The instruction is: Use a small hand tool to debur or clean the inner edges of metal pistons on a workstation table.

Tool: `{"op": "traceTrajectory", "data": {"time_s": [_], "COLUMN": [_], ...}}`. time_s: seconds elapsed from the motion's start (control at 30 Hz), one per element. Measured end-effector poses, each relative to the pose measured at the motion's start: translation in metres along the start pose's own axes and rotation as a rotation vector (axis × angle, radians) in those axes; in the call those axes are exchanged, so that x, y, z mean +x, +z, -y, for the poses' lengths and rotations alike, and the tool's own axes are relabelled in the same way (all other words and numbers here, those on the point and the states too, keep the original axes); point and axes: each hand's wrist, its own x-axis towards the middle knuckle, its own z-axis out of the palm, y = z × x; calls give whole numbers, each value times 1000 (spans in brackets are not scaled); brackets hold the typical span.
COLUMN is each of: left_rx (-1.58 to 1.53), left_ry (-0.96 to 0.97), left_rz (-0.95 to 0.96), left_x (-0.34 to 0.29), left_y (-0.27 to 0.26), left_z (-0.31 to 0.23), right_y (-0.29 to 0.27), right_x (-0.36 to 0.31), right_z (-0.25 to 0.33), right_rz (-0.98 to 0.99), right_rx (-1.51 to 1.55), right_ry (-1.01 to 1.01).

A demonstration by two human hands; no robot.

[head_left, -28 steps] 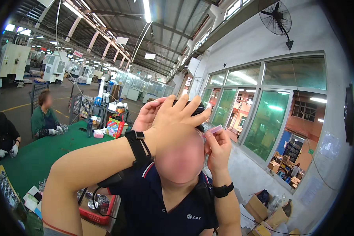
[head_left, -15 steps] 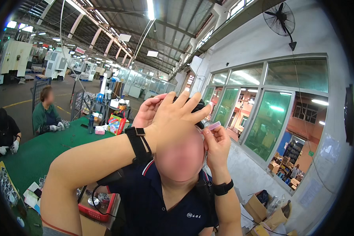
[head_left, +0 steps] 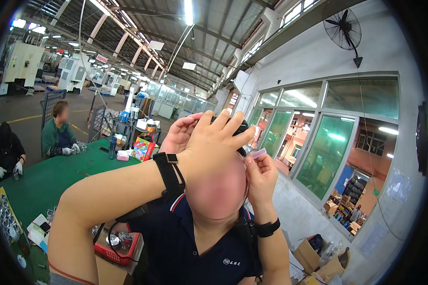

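Note:
A person in a navy polo faces me at close range, with black headgear (head_left: 243, 127) on the head. My left hand (head_left: 202, 147) reaches across from the left, fingers spread over the headgear's front; a black band circles that wrist. Partly behind it, another hand (head_left: 179, 132), apparently the facing person's, touches the headgear's other side. On the right, what appears to be my right hand (head_left: 262, 176), also banded at the wrist, pinches a small pale-pink rectangular piece (head_left: 257, 153) beside the headgear. The headgear's middle is hidden under my left fingers.
Left lies a green-covered table (head_left: 71, 183) with metal parts, a bottle and packages. Two co-workers (head_left: 57, 130) in gloves sit beyond it. A red crate (head_left: 116, 254) stands low beside the facing person. Cardboard boxes (head_left: 307, 255) sit lower right, below windows (head_left: 321, 156).
The room has shifted slightly right and down in the view. Both hands keep nearly the same hold on the headgear and pink piece. The black-clad co-worker's gloved hands have moved slightly.

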Motion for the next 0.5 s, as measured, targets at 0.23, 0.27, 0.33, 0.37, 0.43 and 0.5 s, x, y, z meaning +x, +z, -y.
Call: {"op": "traceTrajectory", "data": {"time_s": [0.23,0.27,0.33,0.37,0.43,0.5], "left_rx": [53,51,57,64,71,77], "left_ry": [6,4,5,5,8,14], "left_rz": [14,17,24,30,31,31], "left_x": [0,0,0,-1,-1,-1], "left_y": [-3,-4,-4,-4,-2,0], "left_z": [3,4,4,4,5,7], "right_y": [7,7,9,10,10,9], "right_x": [2,3,4,5,7,9], "right_z": [-4,-4,-5,-6,-8,-13], "right_rz": [-31,-31,-30,-43,-57,-58], "right_rx": [-16,-30,-44,-57,-69,-75], "right_ry": [5,6,9,9,8,3]}}
